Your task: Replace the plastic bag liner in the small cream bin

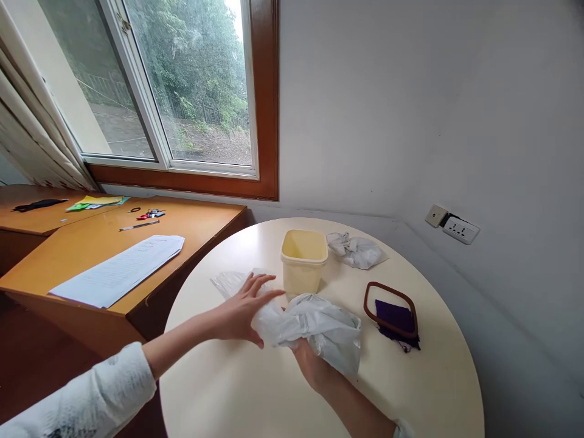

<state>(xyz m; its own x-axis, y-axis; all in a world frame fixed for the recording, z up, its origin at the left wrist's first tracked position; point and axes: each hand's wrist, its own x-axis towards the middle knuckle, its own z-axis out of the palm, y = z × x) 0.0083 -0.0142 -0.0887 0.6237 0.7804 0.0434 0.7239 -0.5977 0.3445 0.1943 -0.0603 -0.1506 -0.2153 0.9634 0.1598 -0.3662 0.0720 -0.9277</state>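
Note:
A crumpled white plastic bag [323, 331] hangs over my right hand [312, 362], which grips it from below; most of those fingers are hidden under the plastic. My left hand [244, 310] is at the bag's left end with its fingers spread apart. Whether its palm touches the plastic I cannot tell. Thin clear plastic [228, 281] shows behind the left hand, and I cannot tell if it belongs to the same bag. Just beyond both hands stands a pale yellow square tub [304, 274], upright with its top uncovered.
The round cream table [219, 389] also bears a knotted white bag [358, 250] at the back and a brown frame [369, 298] with dark purple cloth [395, 316] on the right. A wooden desk [201, 213] at left carries paper sheets [121, 267], a pen [139, 225] and keys [152, 213].

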